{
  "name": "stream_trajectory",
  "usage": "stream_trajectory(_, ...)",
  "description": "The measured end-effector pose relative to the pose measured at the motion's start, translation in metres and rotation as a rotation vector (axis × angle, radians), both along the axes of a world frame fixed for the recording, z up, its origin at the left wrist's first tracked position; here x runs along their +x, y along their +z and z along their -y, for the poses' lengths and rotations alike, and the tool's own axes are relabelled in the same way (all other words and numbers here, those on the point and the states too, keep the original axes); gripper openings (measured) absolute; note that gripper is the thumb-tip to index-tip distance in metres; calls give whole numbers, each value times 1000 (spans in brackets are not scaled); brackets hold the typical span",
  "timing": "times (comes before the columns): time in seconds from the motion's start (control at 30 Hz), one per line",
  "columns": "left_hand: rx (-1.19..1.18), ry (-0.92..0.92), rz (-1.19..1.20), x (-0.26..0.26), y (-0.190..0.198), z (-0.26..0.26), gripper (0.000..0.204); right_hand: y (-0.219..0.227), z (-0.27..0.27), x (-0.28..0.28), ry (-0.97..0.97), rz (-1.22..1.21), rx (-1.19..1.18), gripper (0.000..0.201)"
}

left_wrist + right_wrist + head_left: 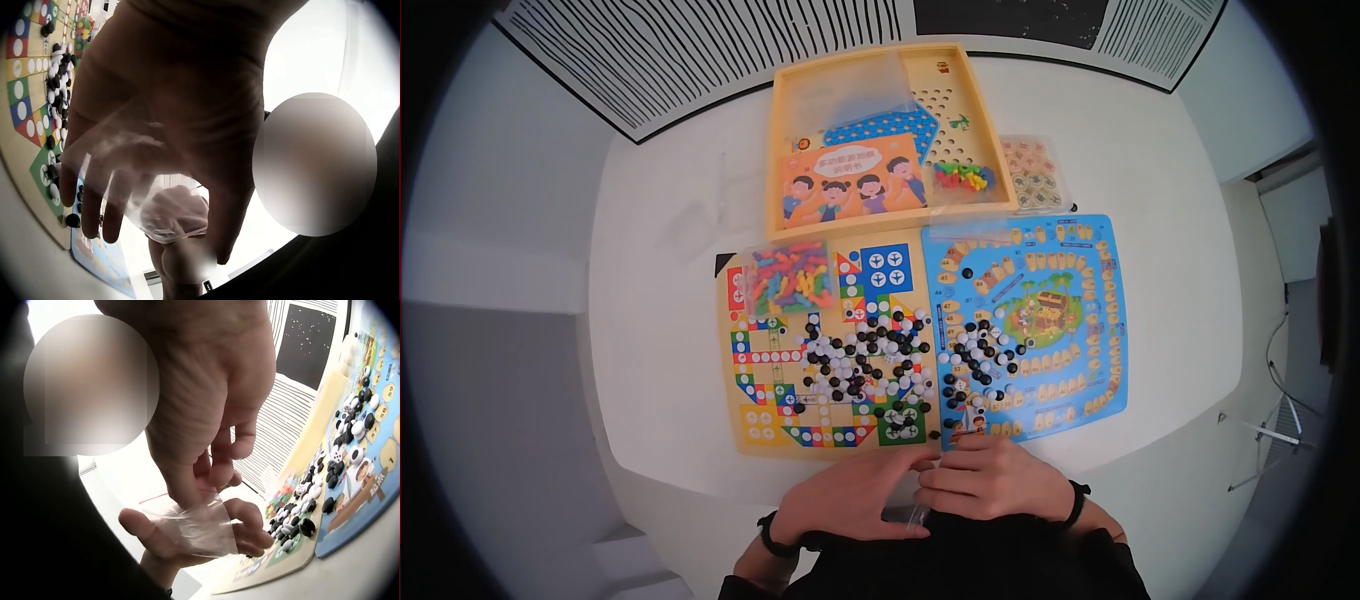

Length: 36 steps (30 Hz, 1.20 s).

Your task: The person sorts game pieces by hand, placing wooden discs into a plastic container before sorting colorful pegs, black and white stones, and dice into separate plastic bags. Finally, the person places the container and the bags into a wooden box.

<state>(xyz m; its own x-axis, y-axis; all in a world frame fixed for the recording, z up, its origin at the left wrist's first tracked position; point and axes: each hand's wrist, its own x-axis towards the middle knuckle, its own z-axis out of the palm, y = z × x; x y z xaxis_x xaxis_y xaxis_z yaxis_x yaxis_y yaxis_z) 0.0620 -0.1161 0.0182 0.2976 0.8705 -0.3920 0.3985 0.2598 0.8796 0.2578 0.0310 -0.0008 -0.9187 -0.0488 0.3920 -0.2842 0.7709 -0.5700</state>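
A small clear zip bag (203, 531) with a red line along its mouth is between the two hands, by the table's near edge. My right hand (992, 478) pinches it at the mouth, its fingers bent downward in the right wrist view. The left hand (850, 495) has its fingers extended and the thumb apart, and the bag (134, 153) spreads across its palm. Just beyond the hands, black and white round pieces (865, 360) lie scattered over a ludo-style board (755, 425) and a blue game board (1090, 330).
A wooden tray (990, 110) at the back holds an orange booklet (855, 180) and a bag of small coloured pieces (963, 180). A bag of coloured pegs (790, 278) lies on the left board. Beside the tray is a pack of wooden discs (1032, 175).
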Motion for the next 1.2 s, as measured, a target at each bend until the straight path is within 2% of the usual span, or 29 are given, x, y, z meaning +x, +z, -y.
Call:
stream_trajectory(0.1, -27, -61, -31, 4, -10, 1, 83, -1, -1, -2, 4, -5, 24, 26)
stream_trajectory(0.2, 93, -93, -57, 9, -22, 7, 76, -2, 0, -4, -16, -19, 36, 27)
stream_trajectory(0.3, -33, -105, -71, 11, -27, 7, 68, -10, -1, -3, -88, -60, 5, 29)
stream_trajectory(0.33, -60, -24, -92, 10, -23, 6, 63, -11, -5, -2, -88, -60, 6, 29)
stream_trajectory(0.37, -88, 57, -114, 9, -21, 6, 59, -12, -12, -1, -226, 3, -68, 29)
stream_trajectory(0.4, -87, 58, -114, 8, -24, 8, 59, -13, -19, -2, -365, 65, -140, 31)
stream_trajectory(0.43, 17, 157, -107, 6, -28, 11, 56, -15, -23, -4, -364, 64, -137, 31)
stream_trajectory(0.47, 121, 256, -99, 6, -33, 13, 53, -18, -27, -7, -457, 125, -45, 32)
stream_trajectory(0.5, 124, 258, -100, 5, -37, 14, 53, -22, -29, -8, -550, 187, 48, 33)
stream_trajectory(0.57, 284, 393, -70, 5, -44, 15, 50, -31, -31, -8, -528, 221, 75, 31)
stream_trajectory(0.63, 308, 434, -43, 4, -48, 15, 50, -42, -33, -7, -480, 221, 106, 25)
stream_trajectory(0.77, 306, 485, -42, 5, -50, 14, 49, -33, -31, -8, -478, 196, 99, 20)
stream_trajectory(0.83, 282, 495, -50, 7, -48, 11, 49, -11, -24, -5, -479, 68, -202, 23)
stream_trajectory(0.87, 256, 489, -55, 7, -48, 11, 49, 1, -20, -5, -471, 71, -201, 23)
stream_trajectory(0.93, 240, 473, -42, 7, -50, 10, 48, 21, -12, -8, -208, -13, -458, 26)
stream_trajectory(1.07, 147, 409, -65, 10, -41, 3, 51, 20, -18, -18, -217, 46, -266, 27)
stream_trajectory(1.13, 153, 415, -35, 11, -45, 5, 49, 5, -34, -16, -522, 103, -189, 26)
stream_trajectory(1.17, 155, 421, -8, 12, -47, 7, 48, -2, -42, -16, -520, 104, -187, 26)
stream_trajectory(1.2, 158, 422, -8, 12, -48, 9, 48, -10, -50, -16, -644, 147, -88, 25)
